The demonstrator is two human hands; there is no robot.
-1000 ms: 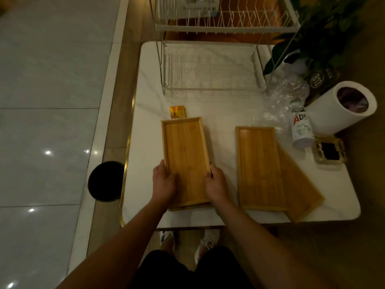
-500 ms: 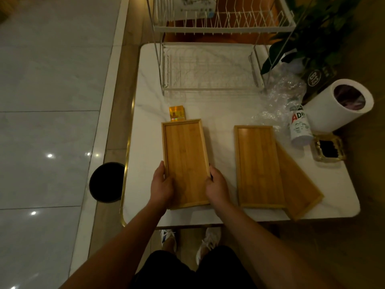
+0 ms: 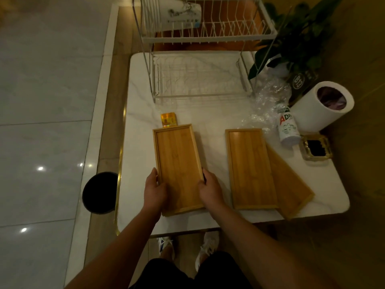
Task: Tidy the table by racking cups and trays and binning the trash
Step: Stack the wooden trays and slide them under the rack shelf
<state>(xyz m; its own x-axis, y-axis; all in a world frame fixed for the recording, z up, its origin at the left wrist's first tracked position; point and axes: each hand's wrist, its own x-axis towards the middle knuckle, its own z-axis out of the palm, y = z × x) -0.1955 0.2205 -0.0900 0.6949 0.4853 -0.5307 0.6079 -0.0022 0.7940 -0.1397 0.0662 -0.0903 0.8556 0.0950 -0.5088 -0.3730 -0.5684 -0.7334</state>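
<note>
The left grip point(image 3: 155, 189) and right grip point(image 3: 210, 189) curl round the long edges of a rectangular bamboo tray point(image 3: 177, 165) near its close end, above the white marble counter point(image 3: 141, 142). Right of the right grip, a second bamboo tray point(image 3: 249, 167) overlaps a third bamboo tray point(image 3: 291, 192). Beyond the grips, a small orange packet point(image 3: 168, 120) sits at the held tray's far end. Farther on stands the white wire dish rack point(image 3: 200, 80).

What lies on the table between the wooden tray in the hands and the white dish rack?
In the head view, a small amber packet lies at the far edge of the tray; beyond it, bare table up to the dish rack.
</note>
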